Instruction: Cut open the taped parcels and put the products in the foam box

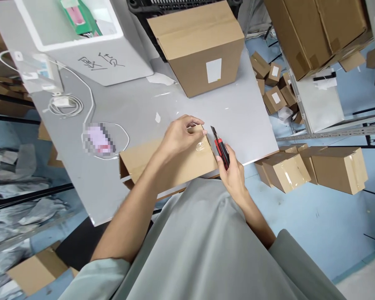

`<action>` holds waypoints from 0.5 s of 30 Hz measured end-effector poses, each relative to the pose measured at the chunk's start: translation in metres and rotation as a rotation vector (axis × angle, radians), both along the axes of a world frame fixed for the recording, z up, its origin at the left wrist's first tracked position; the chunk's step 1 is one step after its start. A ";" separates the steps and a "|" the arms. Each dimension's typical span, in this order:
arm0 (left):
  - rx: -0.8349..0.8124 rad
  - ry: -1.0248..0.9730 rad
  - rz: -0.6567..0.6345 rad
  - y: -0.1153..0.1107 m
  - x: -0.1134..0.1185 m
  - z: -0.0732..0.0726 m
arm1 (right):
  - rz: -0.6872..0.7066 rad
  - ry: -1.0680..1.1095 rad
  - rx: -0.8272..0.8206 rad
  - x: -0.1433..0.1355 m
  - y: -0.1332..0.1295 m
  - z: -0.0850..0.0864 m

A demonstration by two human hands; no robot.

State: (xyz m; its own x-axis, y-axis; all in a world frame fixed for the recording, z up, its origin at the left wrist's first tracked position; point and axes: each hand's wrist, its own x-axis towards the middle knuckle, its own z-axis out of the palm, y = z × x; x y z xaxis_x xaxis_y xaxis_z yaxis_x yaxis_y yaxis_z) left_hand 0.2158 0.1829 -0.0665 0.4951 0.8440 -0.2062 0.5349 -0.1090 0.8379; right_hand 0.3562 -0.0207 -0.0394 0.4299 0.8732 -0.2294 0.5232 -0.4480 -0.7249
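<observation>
A long cardboard box point(181, 166) lies on its side along the near edge of the table, its left end showing flaps standing open. Clear tape point(201, 145) shines on its upper face near the right end. My left hand point(184, 131) rests on that end, fingers bent and thumb close to the corner, closed on the box's edge. In my right hand point(233, 171) is a red and black box cutter point(221, 151), gripped by the handle. Its blade points up and away from me, just right of the box end, apart from my left fingertips.
Farther back on the grey table point(134, 116) stand a larger carton point(193, 73) with a white label and a white foam box point(112, 62). A phone point(99, 139) and a coiled cable point(65, 105) lie left. Several cartons point(286, 171) sit on the floor at right.
</observation>
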 end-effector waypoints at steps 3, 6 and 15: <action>0.006 -0.001 -0.017 -0.001 0.000 0.002 | 0.120 -0.017 -0.023 0.001 -0.015 0.022; 0.004 0.028 -0.043 -0.002 0.000 0.008 | 0.182 -0.039 -0.093 -0.002 -0.023 0.030; 0.018 0.066 -0.063 -0.005 0.000 0.013 | 0.223 -0.162 -0.264 -0.014 -0.018 0.035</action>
State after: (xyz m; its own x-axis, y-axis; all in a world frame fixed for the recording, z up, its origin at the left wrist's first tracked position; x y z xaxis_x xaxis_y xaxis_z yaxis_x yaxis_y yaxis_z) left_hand 0.2159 0.1777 -0.0539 0.5330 0.8155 -0.2254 0.5807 -0.1588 0.7985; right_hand 0.3425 -0.0388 -0.0048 0.2852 0.8693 -0.4037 0.7272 -0.4706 -0.4997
